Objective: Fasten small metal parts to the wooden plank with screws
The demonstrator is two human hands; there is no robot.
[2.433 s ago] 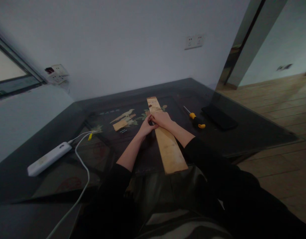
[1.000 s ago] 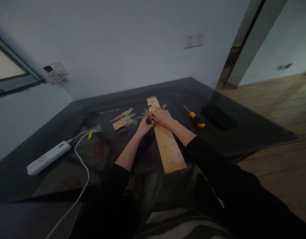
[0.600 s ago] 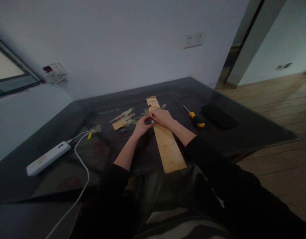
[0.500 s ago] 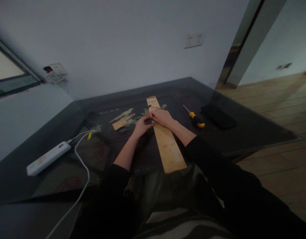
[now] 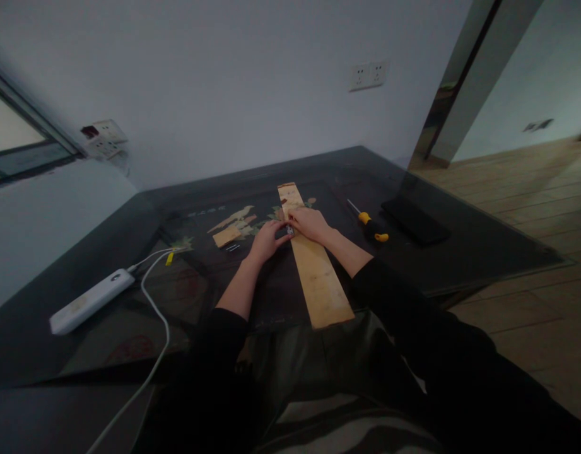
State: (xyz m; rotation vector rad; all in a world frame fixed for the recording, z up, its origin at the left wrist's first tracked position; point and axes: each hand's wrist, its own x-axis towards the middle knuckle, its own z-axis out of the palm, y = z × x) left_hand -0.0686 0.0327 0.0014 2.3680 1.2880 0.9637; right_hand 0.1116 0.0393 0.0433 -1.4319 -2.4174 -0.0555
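Note:
A long, narrow wooden board (image 5: 321, 277) lies lengthwise on the dark table, its near end at the table's front edge. At the board's left edge, a small silvery metal piece (image 5: 290, 231) shows between my hands; its exact kind is too small to tell. My left hand (image 5: 266, 239) holds this piece with thumb and fingers from the left. Resting across the board, my right hand (image 5: 309, 223) has its fingers curled and its fingertips close to the metal piece. Whatever those fingertips pinch is hidden.
A yellow-and-black screwdriver (image 5: 369, 226) and a black flat case (image 5: 414, 222) lie to the right. On the left are a small wood block (image 5: 226, 236), several thin metal pins (image 5: 232, 248), and a white power strip (image 5: 92, 301) with its cable. The wall borders the table's far side.
My left fingers have shifted slightly and opened a little around the metal piece, so more of it shows. The board and my right hand stay nearly in place.

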